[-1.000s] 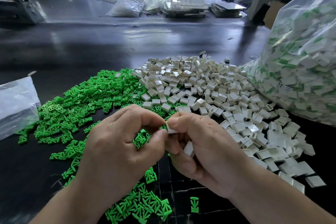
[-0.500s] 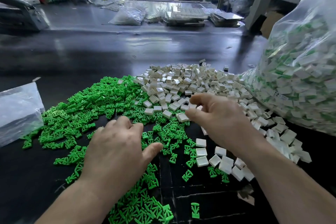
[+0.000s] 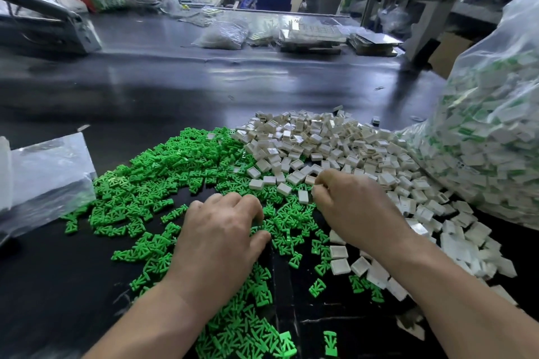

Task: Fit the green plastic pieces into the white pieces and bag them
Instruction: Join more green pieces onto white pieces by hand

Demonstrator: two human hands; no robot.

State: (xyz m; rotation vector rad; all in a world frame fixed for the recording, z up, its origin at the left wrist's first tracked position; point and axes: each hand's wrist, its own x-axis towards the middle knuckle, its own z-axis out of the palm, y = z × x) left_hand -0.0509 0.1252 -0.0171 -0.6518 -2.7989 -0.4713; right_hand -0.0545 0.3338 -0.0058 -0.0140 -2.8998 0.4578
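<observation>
On the dark tabletop point(image 3: 175, 96) a spread of green pieces point(image 3: 163, 183) lies to the left, and a heap of white pieces point(image 3: 335, 143) lies to the right, the two meeting and mixing a little in the middle. The left hand point(image 3: 221, 236) is palm down over the near part of the green spread, its fingers bent so that the tips touch the green pieces. Whether it has pinched one up I cannot tell, since the tips are hidden. The right hand point(image 3: 358, 207) sits at the near edge of the white heap with its fingers curled in and thumb and forefinger drawn together. It may be pinching a white piece, but that is not clear. A large clear bag point(image 3: 490, 140), full of white pieces with green showing in them, stands at the far right, touching the white heap. A flat clear bag point(image 3: 46, 172) lies at the left edge, just beside the green spread.
</observation>
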